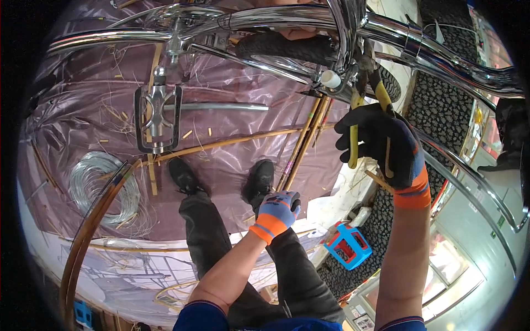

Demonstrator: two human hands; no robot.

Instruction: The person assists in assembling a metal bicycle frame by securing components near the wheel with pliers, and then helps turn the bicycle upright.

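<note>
My right hand (381,140), in a black-palmed glove with an orange cuff, is closed around the yellow-and-black handles of a pair of pliers (355,140). The jaws reach up to a joint of the chrome tube frame (441,58), beside a white round cap (330,79). Lower down, my left hand (279,209), gloved in grey-blue and orange, is curled closed in front of my leg. Thin bamboo sticks (305,140) run down to its knuckles. Whether its fingers hold anything is hidden.
A metal pedal (157,118) hangs at the left. Below it lie a coil of silver wire (105,187) and bent bamboo strips (91,237). Purple plastic sheeting (232,193) covers the floor around my shoes. A blue-and-red plastic stool (349,246) stands at the right on dark patterned carpet.
</note>
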